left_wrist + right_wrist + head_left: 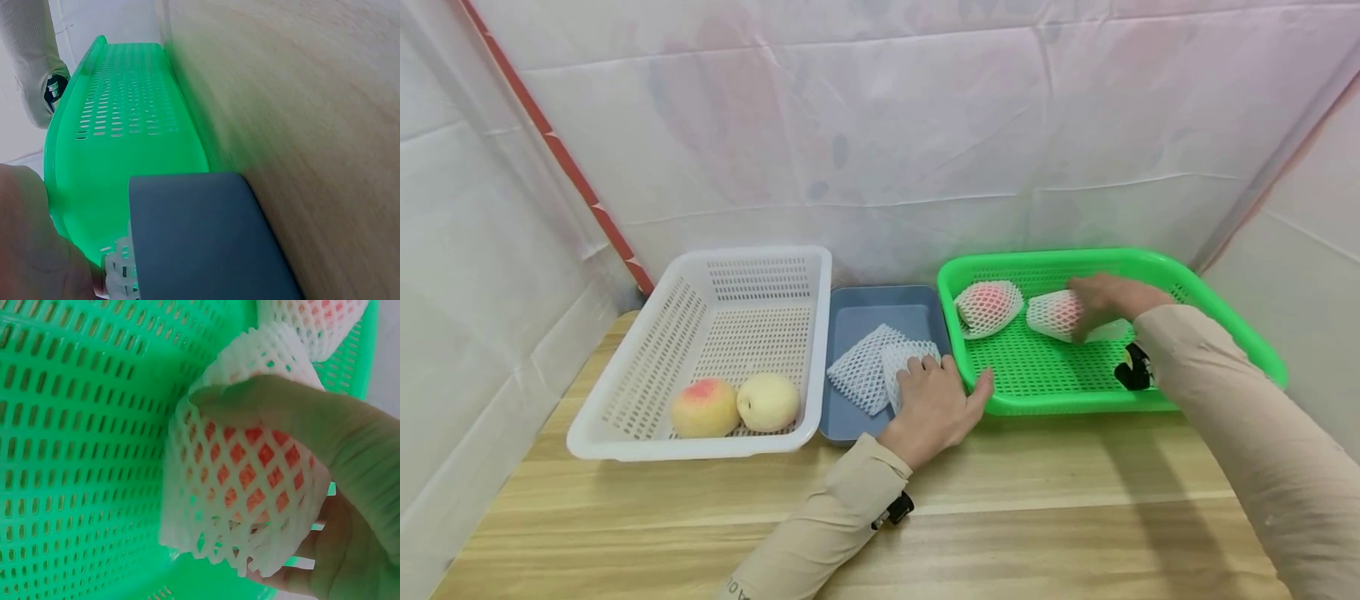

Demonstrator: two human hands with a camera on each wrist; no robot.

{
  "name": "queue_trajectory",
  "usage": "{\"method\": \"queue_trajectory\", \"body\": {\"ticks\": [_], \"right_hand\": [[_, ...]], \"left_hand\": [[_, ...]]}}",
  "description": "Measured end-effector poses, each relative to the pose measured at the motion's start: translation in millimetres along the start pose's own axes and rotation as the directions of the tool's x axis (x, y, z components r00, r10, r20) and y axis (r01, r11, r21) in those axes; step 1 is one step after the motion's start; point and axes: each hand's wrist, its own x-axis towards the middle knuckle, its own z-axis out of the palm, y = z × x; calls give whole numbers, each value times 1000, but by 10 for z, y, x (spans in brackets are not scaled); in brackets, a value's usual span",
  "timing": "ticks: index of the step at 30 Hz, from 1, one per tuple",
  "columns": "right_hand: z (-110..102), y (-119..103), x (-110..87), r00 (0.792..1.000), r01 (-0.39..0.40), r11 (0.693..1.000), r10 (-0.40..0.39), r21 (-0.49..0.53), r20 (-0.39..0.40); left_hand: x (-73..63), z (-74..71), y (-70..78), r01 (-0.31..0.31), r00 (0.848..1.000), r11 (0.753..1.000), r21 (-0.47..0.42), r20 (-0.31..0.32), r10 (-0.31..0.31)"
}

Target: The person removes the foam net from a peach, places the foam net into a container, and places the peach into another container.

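Note:
In the head view my right hand (1105, 304) grips a net-wrapped peach (1054, 314) inside the green basket (1037, 375). The right wrist view has my thumb (256, 403) across its white foam net (212, 531), with reddish skin between the mesh and the fingers at the far side. A second wrapped peach (989, 307) lies left of it. My left hand (931, 404) rests over a white foam net (898, 362) in the grey tray (880, 304), thumb spread toward the green basket. Another empty net (867, 375) lies flat beside that one.
On the left stands a white basket (700, 448) with a yellow-red peach (705, 407) and a pale peach (768, 402) near its front wall. All three containers stand side by side on the wooden table (1037, 517). White sheeting (865, 150) hangs behind them.

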Motion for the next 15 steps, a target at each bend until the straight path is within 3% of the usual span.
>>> {"method": "queue_trajectory", "body": {"ticks": [15], "right_hand": [[-141,19,-276,998,68,996,-68,-56,-2]], "left_hand": [[3,-22,36,34,999,999,-11,38,-34]]}}
